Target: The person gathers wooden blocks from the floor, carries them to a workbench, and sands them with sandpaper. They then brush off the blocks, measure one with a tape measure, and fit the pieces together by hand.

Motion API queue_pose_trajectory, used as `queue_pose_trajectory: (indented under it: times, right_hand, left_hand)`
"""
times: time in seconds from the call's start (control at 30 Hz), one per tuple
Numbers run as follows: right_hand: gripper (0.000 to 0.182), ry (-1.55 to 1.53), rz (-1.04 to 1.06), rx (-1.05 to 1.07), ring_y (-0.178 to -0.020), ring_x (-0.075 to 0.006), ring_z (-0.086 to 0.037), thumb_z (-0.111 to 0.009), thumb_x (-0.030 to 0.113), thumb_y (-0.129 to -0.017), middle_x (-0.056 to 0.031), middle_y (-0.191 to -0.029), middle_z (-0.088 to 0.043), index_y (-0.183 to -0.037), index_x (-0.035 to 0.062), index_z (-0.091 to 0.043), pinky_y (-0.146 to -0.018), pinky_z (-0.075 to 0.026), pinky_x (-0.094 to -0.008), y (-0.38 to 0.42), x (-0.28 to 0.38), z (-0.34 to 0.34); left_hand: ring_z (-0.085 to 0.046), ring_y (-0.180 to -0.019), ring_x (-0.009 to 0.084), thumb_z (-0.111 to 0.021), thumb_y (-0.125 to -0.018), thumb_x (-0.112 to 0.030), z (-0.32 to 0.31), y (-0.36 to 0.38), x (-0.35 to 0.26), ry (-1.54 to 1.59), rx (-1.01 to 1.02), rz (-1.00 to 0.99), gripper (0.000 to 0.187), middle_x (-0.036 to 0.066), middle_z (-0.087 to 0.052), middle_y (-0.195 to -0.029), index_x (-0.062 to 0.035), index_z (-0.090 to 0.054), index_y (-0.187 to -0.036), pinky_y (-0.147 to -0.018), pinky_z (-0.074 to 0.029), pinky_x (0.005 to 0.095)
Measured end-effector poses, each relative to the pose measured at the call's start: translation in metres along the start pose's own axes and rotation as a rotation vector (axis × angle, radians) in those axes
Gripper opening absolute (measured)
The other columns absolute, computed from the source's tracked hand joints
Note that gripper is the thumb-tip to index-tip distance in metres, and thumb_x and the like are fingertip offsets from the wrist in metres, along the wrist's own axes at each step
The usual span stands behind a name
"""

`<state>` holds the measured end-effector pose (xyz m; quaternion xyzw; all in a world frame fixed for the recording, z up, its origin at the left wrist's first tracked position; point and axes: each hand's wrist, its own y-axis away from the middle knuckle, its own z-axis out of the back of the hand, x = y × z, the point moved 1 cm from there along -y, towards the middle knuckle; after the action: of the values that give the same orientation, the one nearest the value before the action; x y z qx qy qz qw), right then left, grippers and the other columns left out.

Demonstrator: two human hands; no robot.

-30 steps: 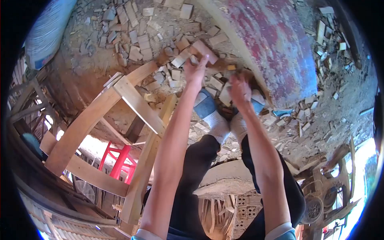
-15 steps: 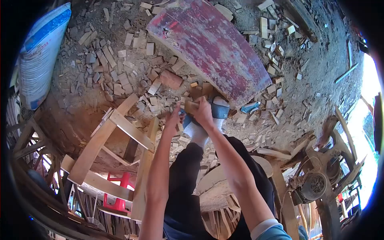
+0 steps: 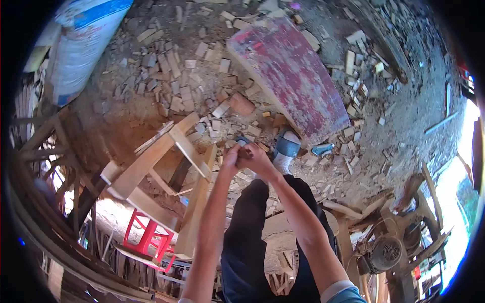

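Note:
My left hand [image 3: 231, 158] and my right hand [image 3: 255, 156] are pressed together in front of me, above my feet. Both close on a small wooden offcut [image 3: 244, 151], which is mostly hidden by my fingers. Below the hands lie my socked feet in blue slippers [image 3: 288, 146] on ground littered with several wooden offcuts [image 3: 187, 93]. An unfinished wooden frame [image 3: 166, 161] stands just left of my left hand.
A worn red board [image 3: 293, 76] lies on the ground ahead to the right. A white and blue sack [image 3: 81, 45] stands at the far left. A red plastic stool [image 3: 149, 235] sits under the frame. A machine with a motor [image 3: 386, 252] is at lower right.
My hands have drawn back from the scrap pile toward me and come together around a wooden piece. The view has risen, so the ground looks further away.

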<state>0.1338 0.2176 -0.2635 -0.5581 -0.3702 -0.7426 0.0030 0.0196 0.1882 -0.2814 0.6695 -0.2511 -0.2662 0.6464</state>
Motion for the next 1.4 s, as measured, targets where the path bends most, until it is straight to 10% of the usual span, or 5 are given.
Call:
queue_pose_trajectory:
  times: [0.5, 0.63, 0.93, 0.97, 1.4]
  right_hand:
    - [0.028, -0.295, -0.362, 0.138, -0.093, -0.0164, -0.058, -0.063, 0.016, -0.08, -0.0089, -0.099, -0.062, -0.104, 0.0027, -0.058, -0.081, -0.046, -0.0285, 0.013, 0.125, 0.021]
    - [0.1, -0.159, -0.259, 0.687, -0.123, -0.0331, -0.034, -0.072, 0.045, -0.066, -0.0243, -0.134, -0.03, -0.135, -0.0012, -0.017, -0.097, -0.035, -0.0394, 0.018, 0.253, -0.08]
    - [0.037, -0.141, -0.324, 0.231, -0.071, -0.0282, -0.063, -0.048, 0.002, -0.079, -0.025, -0.086, -0.057, -0.113, -0.0054, -0.037, -0.06, -0.051, -0.0379, 0.023, 0.281, -0.216]
    - [0.018, -0.095, -0.093, 0.127, -0.046, -0.0118, -0.048, -0.05, 0.001, -0.078, -0.0032, -0.06, -0.045, -0.093, 0.006, -0.041, -0.039, -0.04, -0.0273, 0.018, 0.253, -0.223]
    - [0.034, -0.825, -0.25, -0.137, -0.056, -0.0108, -0.041, -0.046, -0.002, -0.067, -0.0019, -0.071, -0.042, -0.098, 0.0134, -0.047, -0.054, -0.039, -0.0262, 0.12, 0.329, 0.048]
  left_hand:
    - [-0.044, -0.05, 0.0125, -0.057, -0.069, -0.009, 0.024, 0.205, -0.009, -0.503, -0.165, -0.475, 0.055, 0.003, -0.041, -0.053, -0.0094, -0.036, -0.12, -0.048, -0.037, 0.0303]
    - [-0.047, -0.053, 0.0144, -0.055, -0.071, -0.009, 0.062, 0.243, 0.062, -0.421, -0.079, -0.394, 0.058, 0.005, -0.046, -0.063, -0.0084, -0.034, -0.125, -0.049, -0.039, 0.0296]
    - [-0.056, -0.065, 0.0175, -0.046, -0.086, -0.042, 0.142, 0.244, 0.096, 1.119, -0.03, -0.125, 0.043, 0.007, -0.056, -0.084, -0.0084, -0.048, -0.113, -0.057, -0.049, 0.0299]
    - [-0.057, -0.067, 0.0177, -0.045, -0.086, -0.042, 0.145, 0.239, 0.09, 1.15, 0.137, -0.158, 0.043, 0.007, -0.057, -0.086, -0.0081, -0.049, -0.111, -0.058, -0.05, 0.0309]
    - [-0.055, -0.088, 0.0128, -0.061, -0.081, -0.019, 0.047, 0.341, 0.062, 0.339, 0.386, -0.15, 0.053, 0.005, -0.055, -0.099, -0.0133, -0.033, -0.125, -0.062, -0.051, 0.0303]
